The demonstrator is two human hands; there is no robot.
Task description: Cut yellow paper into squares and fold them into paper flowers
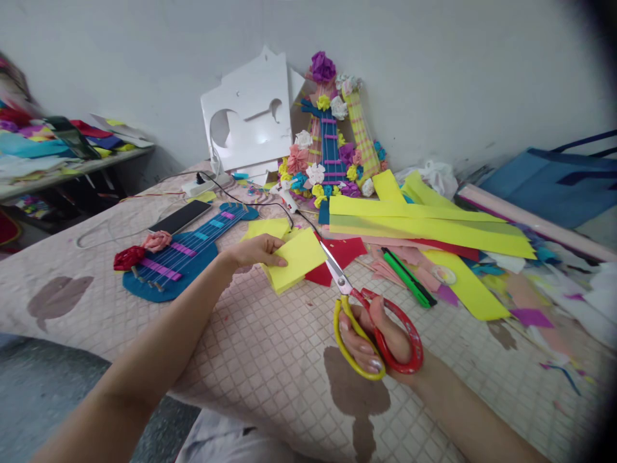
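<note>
My left hand (258, 252) pinches a yellow piece of paper (301, 252) between thumb and fingers, above the table. More yellow paper lies under and behind it. In my right hand (380, 334) are scissors (343, 283) with one red and one yellow handle. Their blades look nearly closed, and the tips point up beside the right edge of the yellow piece; whether they touch it I cannot tell. A red paper piece (342, 254) lies beneath the blades. Left of my left hand rests a blue paper guitar (193, 254) with purple strips, strings and two paper roses.
A green utility knife (409, 278) and long yellow paper strips (424, 225) lie to the right among scraps. Decorated paper guitars (332, 141) and a white foam board (248, 116) lean on the wall. A phone (180, 216), power strip (205, 185) and glue gun (285, 198) with cable lie behind.
</note>
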